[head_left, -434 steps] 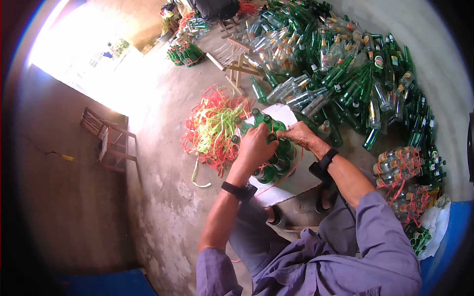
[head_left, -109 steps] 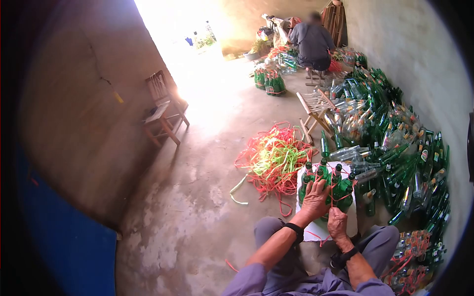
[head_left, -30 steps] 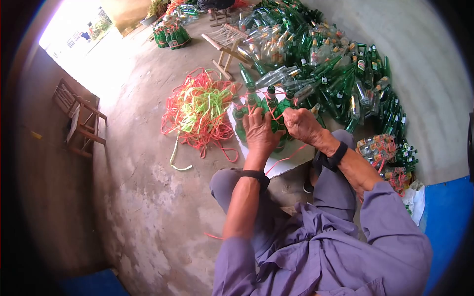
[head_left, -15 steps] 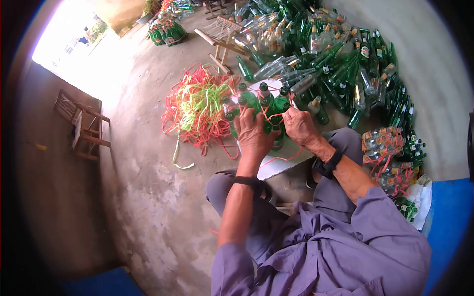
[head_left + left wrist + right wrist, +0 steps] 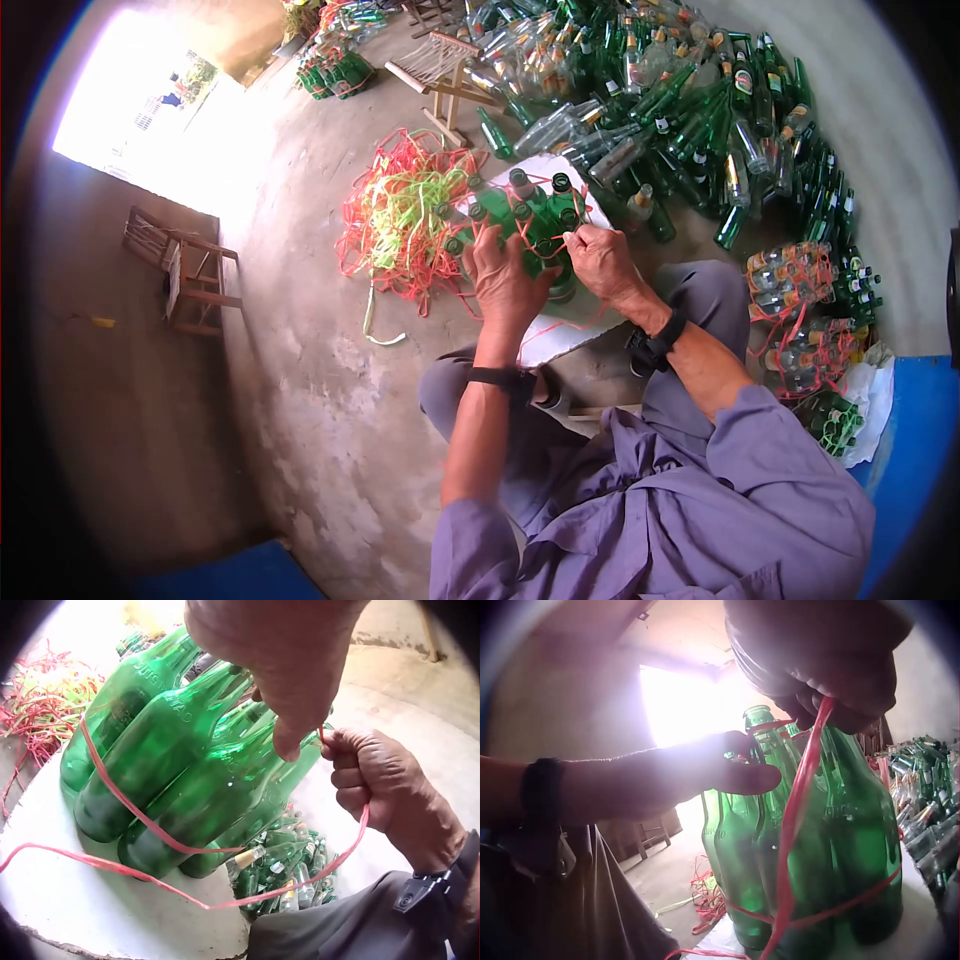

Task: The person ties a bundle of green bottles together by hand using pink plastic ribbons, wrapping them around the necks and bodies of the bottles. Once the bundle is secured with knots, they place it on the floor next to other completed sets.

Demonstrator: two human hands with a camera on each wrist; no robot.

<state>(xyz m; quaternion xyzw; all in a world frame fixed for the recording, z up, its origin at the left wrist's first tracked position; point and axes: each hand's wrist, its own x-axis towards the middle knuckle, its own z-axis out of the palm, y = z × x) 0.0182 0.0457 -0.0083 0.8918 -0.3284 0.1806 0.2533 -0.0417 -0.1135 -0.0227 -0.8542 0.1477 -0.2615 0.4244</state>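
Observation:
Green glass bottles (image 5: 157,750) stand upright in a tight cluster on a white slab (image 5: 82,915). A red plastic ribbon (image 5: 135,802) circles their bodies, and more of it crosses among the necks. My left hand (image 5: 508,285) grips the near-side necks, its thumb across one neck in the right wrist view. At the right of the necks, my right hand (image 5: 608,268) pinches the ribbon between thumb and forefinger, other fingers curled. A long ribbon tail (image 5: 799,817) hangs from that hand and trails over the slab. Hands hide some bottle tops.
A tangled red and yellow-green ribbon heap (image 5: 405,220) lies left of the slab. Loose bottles (image 5: 650,110) pile along the wall, with tied bundles (image 5: 795,285) at right. A folding stool (image 5: 445,75), a wooden chair (image 5: 195,275) and a bottle bundle (image 5: 335,72) stand farther off.
My right hand moved from the cluster's near side to the right of the necks, then drew slightly closer to them with the ribbon. My left hand stays at the necks; the head view has shifted.

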